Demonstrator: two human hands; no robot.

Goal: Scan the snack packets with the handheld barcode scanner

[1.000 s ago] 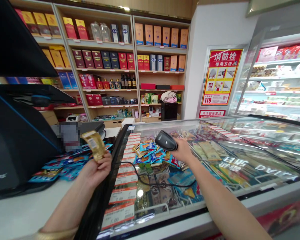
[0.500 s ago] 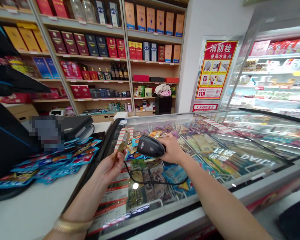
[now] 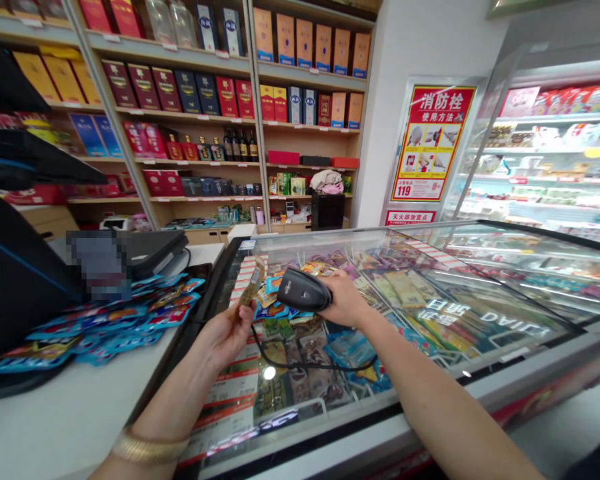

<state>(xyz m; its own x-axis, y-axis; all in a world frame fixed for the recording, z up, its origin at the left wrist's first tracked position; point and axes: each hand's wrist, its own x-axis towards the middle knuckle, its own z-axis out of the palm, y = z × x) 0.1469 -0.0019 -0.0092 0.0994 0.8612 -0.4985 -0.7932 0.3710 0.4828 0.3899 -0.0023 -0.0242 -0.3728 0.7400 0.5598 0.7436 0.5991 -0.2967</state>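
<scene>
Between the thumb and fingers of my left hand (image 3: 233,333) is a gold snack packet (image 3: 253,281), held upright and seen nearly edge-on. My right hand (image 3: 347,299) is closed round a black barcode scanner (image 3: 304,289), its head pointing left towards the packet with a small gap between them. The scanner's cable (image 3: 300,367) loops across the glass lid. Behind and under the scanner lies a pile of small blue and gold snack packets (image 3: 274,311) on the freezer's glass top, partly hidden by the scanner and my right hand.
A glass-topped chest freezer (image 3: 395,400) fills the middle and right. To the left, more blue packets (image 3: 125,327) spread over a white counter (image 3: 95,407) beside a dark till (image 3: 15,280). Shelves of boxed bottles (image 3: 195,93) stand behind; a lit chiller (image 3: 555,153) is at the right.
My left hand has brought the gold packet rightward from over the counter to beside the scanner, turning it edge-on. The view swung slightly; over the last half second the hands barely moved.
</scene>
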